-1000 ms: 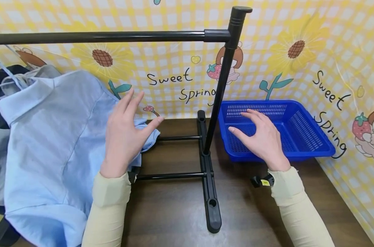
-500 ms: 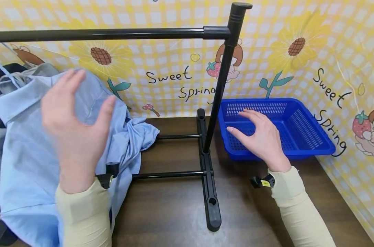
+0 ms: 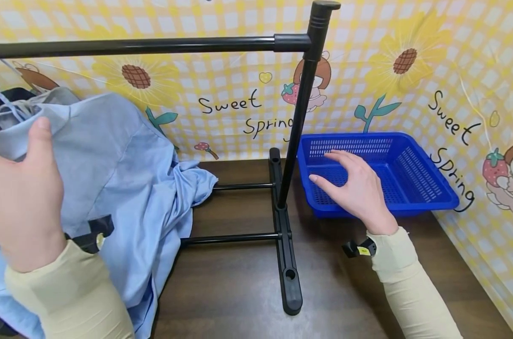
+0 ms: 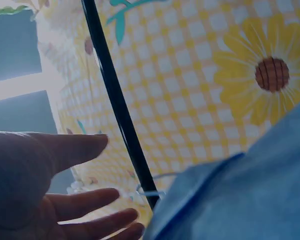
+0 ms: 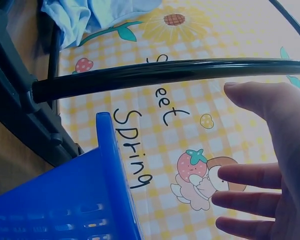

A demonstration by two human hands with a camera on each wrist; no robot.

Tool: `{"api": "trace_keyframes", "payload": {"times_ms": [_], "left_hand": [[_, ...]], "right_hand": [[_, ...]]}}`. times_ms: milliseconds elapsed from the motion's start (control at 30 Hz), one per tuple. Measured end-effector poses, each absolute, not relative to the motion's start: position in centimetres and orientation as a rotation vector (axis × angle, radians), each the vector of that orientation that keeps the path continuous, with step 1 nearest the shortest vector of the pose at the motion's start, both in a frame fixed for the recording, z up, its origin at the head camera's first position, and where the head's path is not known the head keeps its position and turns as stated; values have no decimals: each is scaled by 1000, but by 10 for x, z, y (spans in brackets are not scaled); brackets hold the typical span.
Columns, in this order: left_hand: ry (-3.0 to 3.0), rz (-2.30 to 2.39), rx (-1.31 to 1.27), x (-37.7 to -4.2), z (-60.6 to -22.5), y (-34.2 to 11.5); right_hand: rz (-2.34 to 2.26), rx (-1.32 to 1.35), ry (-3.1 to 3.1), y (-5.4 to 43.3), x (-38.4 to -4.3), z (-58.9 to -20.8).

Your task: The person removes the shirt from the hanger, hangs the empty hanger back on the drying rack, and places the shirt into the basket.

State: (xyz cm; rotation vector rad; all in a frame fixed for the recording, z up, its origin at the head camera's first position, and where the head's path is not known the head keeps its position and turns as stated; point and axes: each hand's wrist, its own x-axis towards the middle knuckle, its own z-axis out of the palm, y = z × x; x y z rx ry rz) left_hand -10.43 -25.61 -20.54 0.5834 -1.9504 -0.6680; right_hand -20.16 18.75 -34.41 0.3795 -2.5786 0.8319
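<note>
A light blue shirt (image 3: 112, 155) hangs at the left on a pale hanger (image 3: 10, 106) below the rack's black bar (image 3: 154, 45). My left hand (image 3: 20, 197) is in front of the shirt's collar, partly cut off by the left edge of the head view. In the left wrist view its thumb and fingers (image 4: 97, 206) are spread with nothing between them, beside the bar. My right hand (image 3: 358, 190) hovers over the near side of a blue plastic basket (image 3: 444, 202). Its thumb stands apart from loosely extended fingers (image 5: 250, 176), holding nothing.
The rack's black upright (image 3: 300, 122) stands between the shirt and the basket, on a long black foot (image 3: 291, 292). Two thin lower rods run left from it above the brown tabletop (image 3: 226, 282). A yellow checked backdrop (image 3: 231, 80) closes off the back and right.
My left hand has moved left across the front of the shirt to the collar. The right hand has stayed over the basket. The head view has shifted slightly.
</note>
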Motion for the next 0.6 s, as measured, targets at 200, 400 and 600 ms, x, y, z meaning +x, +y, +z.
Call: {"api": "trace_keyframes", "payload": {"times_ms": [200, 400, 600], "left_hand": [[-2048, -769, 925, -109, -203, -262], [-2050, -814, 944, -115, -212, -278], [-2007, -881, 978, -114, -211, -283]], "right_hand": [[838, 407, -2576, 188, -201, -344], [857, 419, -2587, 187, -200, -344], [876, 435, -2587, 188, -199, -344]]}}
